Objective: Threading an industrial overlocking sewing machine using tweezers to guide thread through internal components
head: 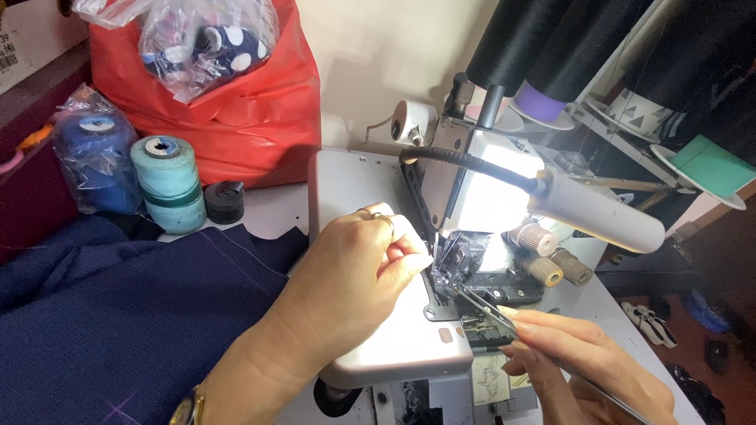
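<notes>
Here, my right hand [587, 366] held tweezers [480, 308], tips at the overlocker's [409, 346] needle area [457, 264]. My left hand [358, 271] was pinched shut there, presumably on thread, which I cannot see. Threading looked unfinished; the navy fabric [118, 315] lay beside the machine, unsewn.

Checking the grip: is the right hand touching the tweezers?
Touching. The head view shows the right hand with fingers closed around the tweezers, thumb and fingertip on the metal.
</notes>
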